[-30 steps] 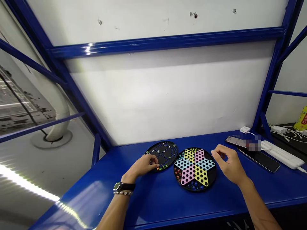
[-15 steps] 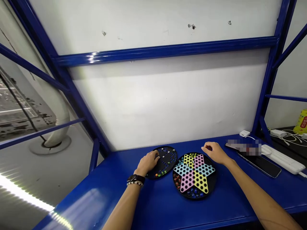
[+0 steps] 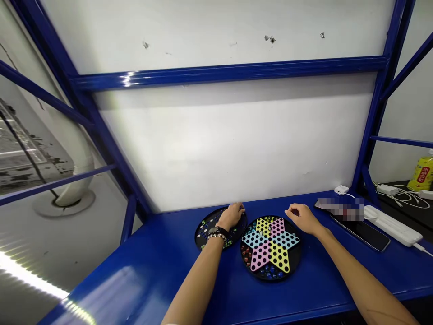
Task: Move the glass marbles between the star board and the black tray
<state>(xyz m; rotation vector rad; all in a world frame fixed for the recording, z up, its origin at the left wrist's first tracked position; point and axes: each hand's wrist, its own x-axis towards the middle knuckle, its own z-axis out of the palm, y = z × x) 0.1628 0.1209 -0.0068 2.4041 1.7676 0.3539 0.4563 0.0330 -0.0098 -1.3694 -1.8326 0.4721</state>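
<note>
A round black Chinese checkers board (image 3: 270, 246) with a star of yellow, pink and light-blue points lies on the blue shelf (image 3: 189, 284). Coloured marbles sit in its rim pockets. Left of it lies a black round tray (image 3: 207, 229) holding several small marbles. My left hand (image 3: 232, 215) rests over the tray's far right part, fingers curled down; what they hold is hidden. My right hand (image 3: 302, 216) hovers at the board's upper right edge with fingers bent together in a loose pinch.
A dark phone (image 3: 361, 228) and a white power strip (image 3: 392, 222) lie to the right. A white charger (image 3: 341, 189) sits by the wall. Beyond the blue upright are cables (image 3: 392, 188) and a yellow bottle (image 3: 421, 174). Blue frame bars cross overhead.
My left hand slid right and farther across the black tray. My right hand moved from the board's right side toward its far edge and then stayed.
</note>
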